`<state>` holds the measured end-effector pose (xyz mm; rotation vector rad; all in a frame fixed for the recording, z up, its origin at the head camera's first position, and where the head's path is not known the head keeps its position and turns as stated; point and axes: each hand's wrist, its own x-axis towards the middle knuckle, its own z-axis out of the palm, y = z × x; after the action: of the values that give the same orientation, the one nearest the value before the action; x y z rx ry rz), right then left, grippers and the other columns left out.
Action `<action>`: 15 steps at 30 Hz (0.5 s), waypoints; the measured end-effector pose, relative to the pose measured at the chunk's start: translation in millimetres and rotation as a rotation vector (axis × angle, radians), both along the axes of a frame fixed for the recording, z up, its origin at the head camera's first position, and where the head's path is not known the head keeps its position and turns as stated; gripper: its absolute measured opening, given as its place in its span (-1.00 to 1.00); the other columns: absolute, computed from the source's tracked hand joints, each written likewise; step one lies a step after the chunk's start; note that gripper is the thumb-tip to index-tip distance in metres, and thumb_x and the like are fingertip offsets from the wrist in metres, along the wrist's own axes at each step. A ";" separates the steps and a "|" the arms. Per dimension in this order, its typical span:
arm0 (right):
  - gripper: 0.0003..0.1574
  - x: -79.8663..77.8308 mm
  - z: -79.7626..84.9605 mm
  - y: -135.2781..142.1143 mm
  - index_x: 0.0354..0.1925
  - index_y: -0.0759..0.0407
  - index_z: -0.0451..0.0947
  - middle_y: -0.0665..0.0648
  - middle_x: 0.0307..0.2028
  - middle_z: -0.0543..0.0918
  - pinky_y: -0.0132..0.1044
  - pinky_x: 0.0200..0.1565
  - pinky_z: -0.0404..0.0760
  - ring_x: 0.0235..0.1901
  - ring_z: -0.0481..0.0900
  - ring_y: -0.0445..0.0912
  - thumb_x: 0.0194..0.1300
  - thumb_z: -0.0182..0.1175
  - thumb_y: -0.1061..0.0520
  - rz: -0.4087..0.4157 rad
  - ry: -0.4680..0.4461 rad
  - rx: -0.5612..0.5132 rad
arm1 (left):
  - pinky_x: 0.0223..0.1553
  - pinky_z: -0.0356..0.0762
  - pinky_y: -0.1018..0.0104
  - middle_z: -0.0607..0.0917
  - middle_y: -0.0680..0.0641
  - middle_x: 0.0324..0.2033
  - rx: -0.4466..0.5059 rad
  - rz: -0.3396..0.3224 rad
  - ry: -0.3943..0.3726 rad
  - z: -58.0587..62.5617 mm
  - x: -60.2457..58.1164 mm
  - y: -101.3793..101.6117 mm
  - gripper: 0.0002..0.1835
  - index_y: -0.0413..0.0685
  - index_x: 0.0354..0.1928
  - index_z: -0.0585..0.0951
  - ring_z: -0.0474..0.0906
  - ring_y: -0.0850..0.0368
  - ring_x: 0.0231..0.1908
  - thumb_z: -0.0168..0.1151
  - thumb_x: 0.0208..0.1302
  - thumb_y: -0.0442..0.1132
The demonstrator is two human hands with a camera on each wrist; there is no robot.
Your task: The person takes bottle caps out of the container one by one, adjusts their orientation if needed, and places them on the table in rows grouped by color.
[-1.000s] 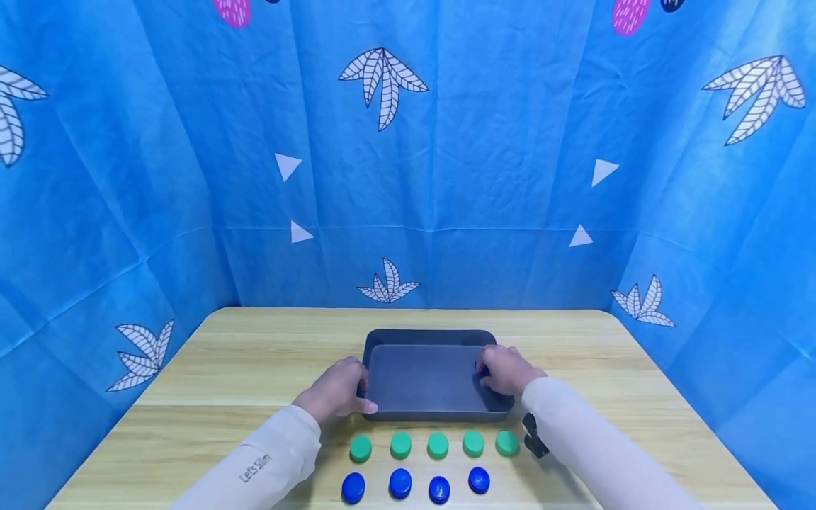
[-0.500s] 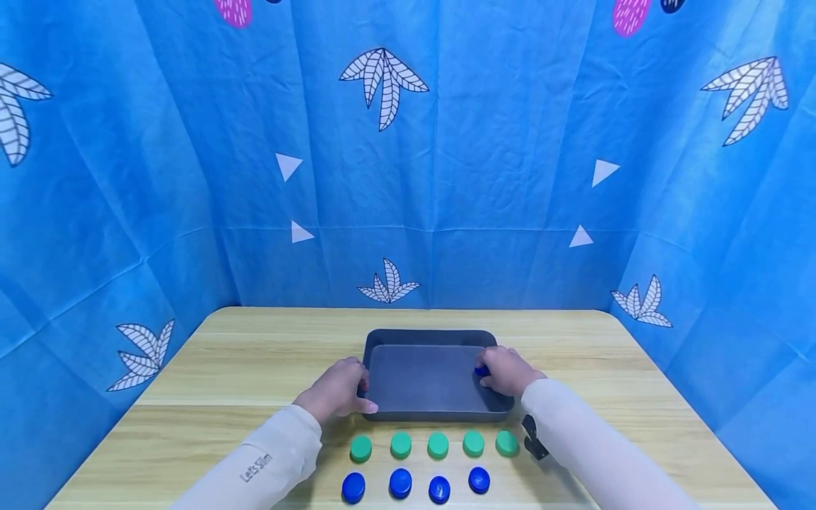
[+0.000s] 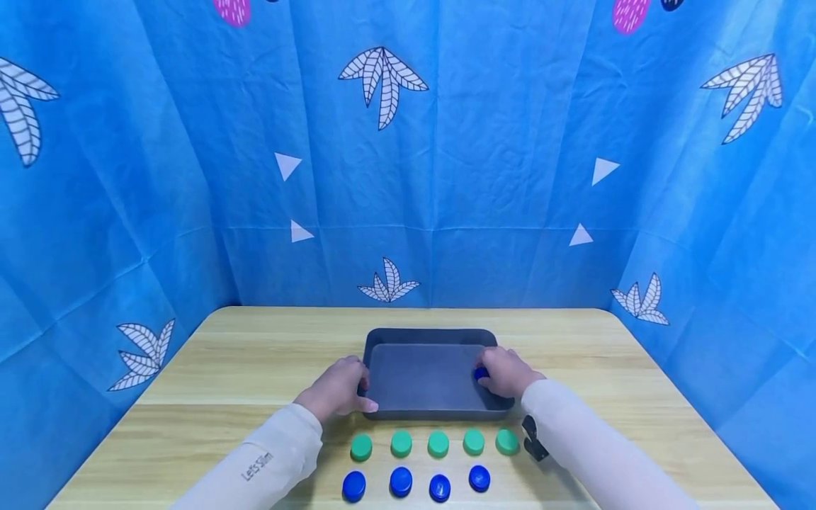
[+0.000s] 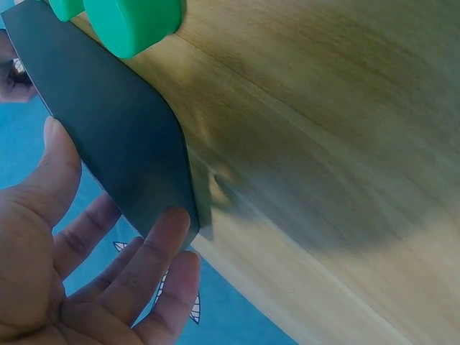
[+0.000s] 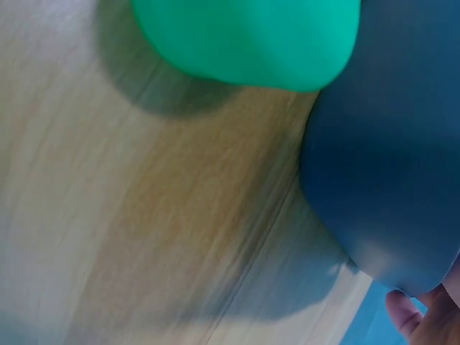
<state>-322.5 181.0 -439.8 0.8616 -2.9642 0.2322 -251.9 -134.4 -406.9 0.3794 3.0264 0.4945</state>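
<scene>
A dark grey rectangular tray [image 3: 421, 379] lies on the wooden table. My left hand [image 3: 341, 388] grips the tray's left side near the front corner; in the left wrist view its thumb is at the rim and a fingertip rests on the outer wall. Inside the tray at the right, my right hand [image 3: 506, 371] pinches a blue bottle cap [image 3: 481, 372], partly hidden by the fingers. In the right wrist view only part of the right hand [image 5: 435, 316] shows, beyond the tray wall [image 5: 388, 180].
In front of the tray, several green bottle caps [image 3: 438, 444] form a row on the table [image 3: 268, 354]. Nearer still is a row of several blue bottle caps [image 3: 401, 482]. A blue patterned curtain [image 3: 510, 177] surrounds the table at the back and sides.
The blue cap in my right hand has come further into sight beneath the fingers, lowering slightly. My left hand and the tray have stayed put.
</scene>
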 end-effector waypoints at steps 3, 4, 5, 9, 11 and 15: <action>-0.75 1.1 -0.2 1.1 -0.18 0.24 0.65 0.16 -0.22 0.66 0.11 -0.14 0.49 -0.14 0.60 0.07 0.14 0.41 0.19 -0.011 0.002 0.002 | -0.18 0.55 0.18 0.53 -0.02 -0.36 0.001 -0.002 -0.003 -0.2 -0.4 0.8 -0.66 -0.11 -0.34 0.66 0.44 0.07 -0.34 0.57 -0.07 -0.08; -0.75 1.3 -0.2 1.5 -0.19 0.24 0.65 0.16 -0.23 0.66 0.11 -0.15 0.48 -0.14 0.60 0.07 0.14 0.41 0.19 -0.015 0.004 -0.001 | -0.19 0.55 0.18 0.53 -0.02 -0.36 0.001 -0.004 -0.003 -0.4 -0.5 1.0 -0.66 -0.11 -0.34 0.66 0.44 0.07 -0.34 0.57 -0.07 -0.08; -0.75 1.4 -0.4 1.6 -0.19 0.24 0.65 0.15 -0.24 0.66 0.10 -0.16 0.47 -0.14 0.60 0.06 0.14 0.41 0.18 -0.019 0.004 -0.003 | -0.19 0.55 0.18 0.53 -0.01 -0.37 0.002 -0.004 -0.003 -0.6 -0.6 1.2 -0.66 -0.10 -0.34 0.66 0.44 0.08 -0.34 0.57 -0.07 -0.08; -0.77 2.2 0.5 1.7 -0.22 0.22 0.65 0.13 -0.27 0.67 0.09 -0.16 0.45 -0.17 0.60 0.05 0.14 0.41 0.16 -0.032 0.022 -0.019 | -0.19 0.54 0.19 0.52 -0.01 -0.37 -0.003 -0.003 0.001 -1.3 -0.8 1.5 -0.66 -0.10 -0.35 0.65 0.43 0.08 -0.34 0.57 -0.07 -0.07; -0.78 2.4 1.2 1.5 -0.25 0.21 0.65 0.11 -0.29 0.67 0.08 -0.16 0.45 -0.20 0.61 0.03 0.13 0.41 0.16 -0.032 0.033 -0.031 | -0.18 0.54 0.18 0.52 -0.01 -0.37 -0.006 0.000 0.001 -1.5 -0.8 1.4 -0.66 -0.09 -0.35 0.65 0.43 0.08 -0.34 0.57 -0.08 -0.07; -0.79 2.6 3.3 1.7 -0.28 0.20 0.64 0.08 -0.34 0.68 0.07 -0.18 0.45 -0.26 0.61 0.00 0.10 0.43 0.16 -0.015 0.046 -0.052 | -0.19 0.54 0.18 0.51 -0.01 -0.38 -0.006 0.008 -0.005 -1.7 -1.1 1.4 -0.66 -0.10 -0.34 0.65 0.43 0.08 -0.34 0.57 -0.08 -0.07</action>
<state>-319.9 182.7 -436.5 0.8264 -2.9074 0.2838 -253.0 -133.0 -408.6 0.3660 3.0254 0.4858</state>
